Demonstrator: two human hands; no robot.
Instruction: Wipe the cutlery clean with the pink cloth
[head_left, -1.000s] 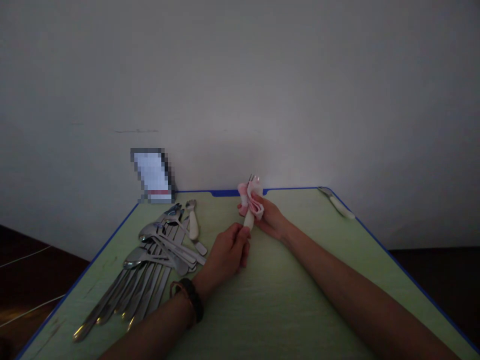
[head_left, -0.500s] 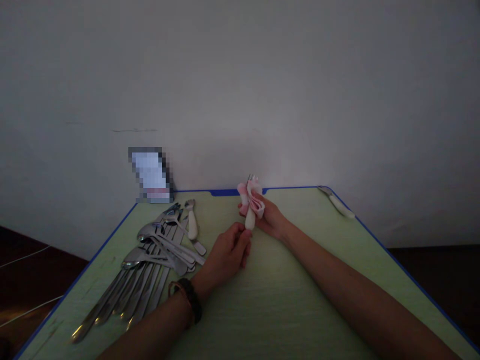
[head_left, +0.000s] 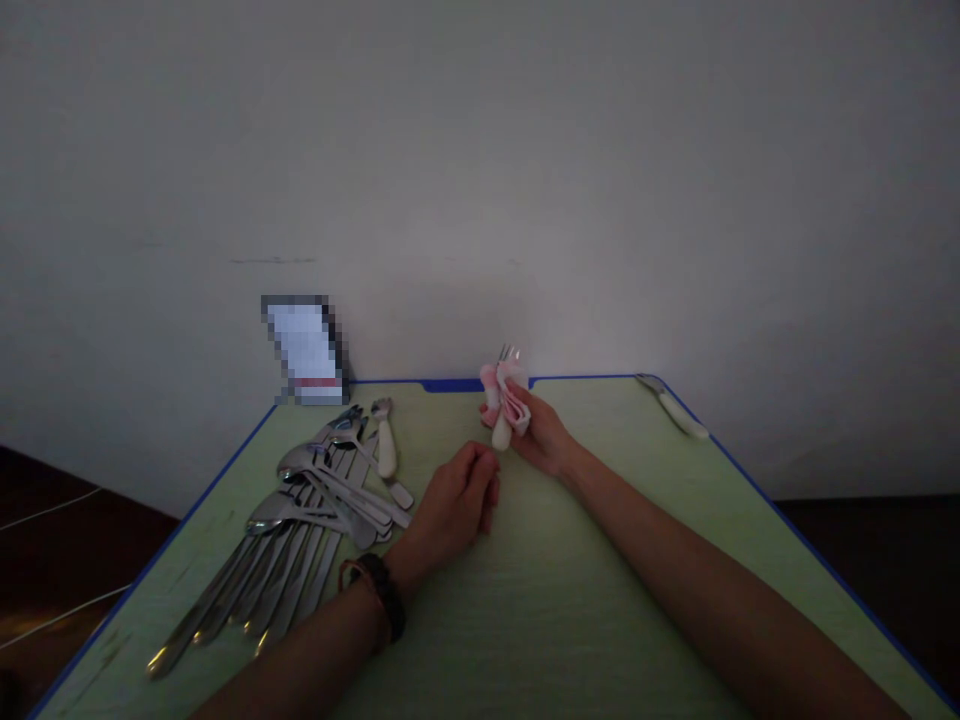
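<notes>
In the head view, my right hand point(head_left: 544, 435) is closed round a folded pink and white cloth point(head_left: 514, 405), which wraps the middle of a fork point(head_left: 502, 434). The metal tines stick out at the top and the rounded cream handle shows below. My left hand point(head_left: 465, 490) has its fingers curled together just below the handle's end, apparently holding nothing. A dark bracelet is on the left wrist. To the left lies a pile of metal spoons and forks point(head_left: 300, 540), with a small cream-handled fork point(head_left: 385, 445) at its edge.
A light green table point(head_left: 600, 600) with a blue rim stands against a pale wall. At its far right edge lies another cream-handled utensil point(head_left: 679, 412). A blurred-out device with a bright screen point(head_left: 304, 345) leans on the wall at the back left.
The fork and cloth have risen slightly in my right hand, and the handle's end has come out of my left fingers. The left hand has barely moved.
</notes>
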